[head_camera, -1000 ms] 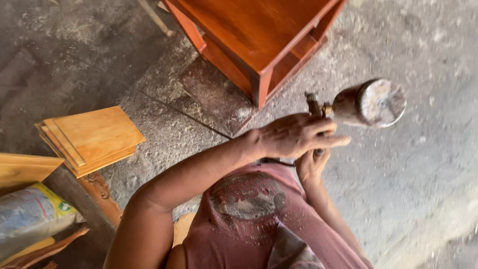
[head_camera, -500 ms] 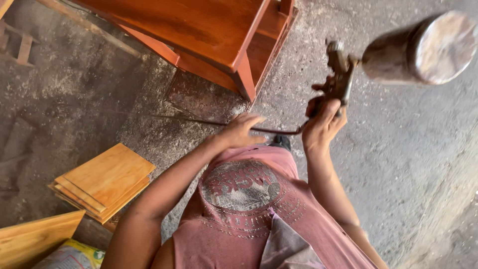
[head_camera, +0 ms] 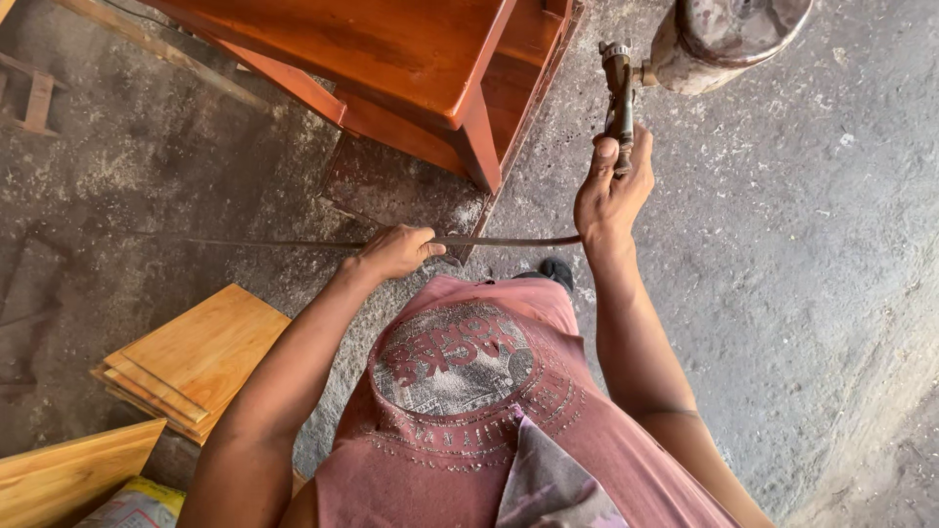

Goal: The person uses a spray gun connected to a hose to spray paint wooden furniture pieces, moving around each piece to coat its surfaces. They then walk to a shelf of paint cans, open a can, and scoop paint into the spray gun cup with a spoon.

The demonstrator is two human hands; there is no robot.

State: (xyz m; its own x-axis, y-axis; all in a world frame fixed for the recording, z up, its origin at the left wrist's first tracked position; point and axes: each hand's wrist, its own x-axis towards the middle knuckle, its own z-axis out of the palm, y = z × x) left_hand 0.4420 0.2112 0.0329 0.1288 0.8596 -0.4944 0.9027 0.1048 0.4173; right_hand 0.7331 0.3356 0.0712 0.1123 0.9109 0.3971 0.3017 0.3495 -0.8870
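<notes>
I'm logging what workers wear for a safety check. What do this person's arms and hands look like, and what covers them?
Both arms are bare from shoulder to fingers. The left hand and the right hand have no gloves, and no watch, ring or wristband shows. The only clothing in view is a faded pink sleeveless shirt with a round grey print on the chest.

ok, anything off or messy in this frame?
Little stands out. The stacked wooden panels lie fanned, edges not aligned. The spray gun in the right hand has a grimy metal cup. The left hand grips the hose.
</notes>
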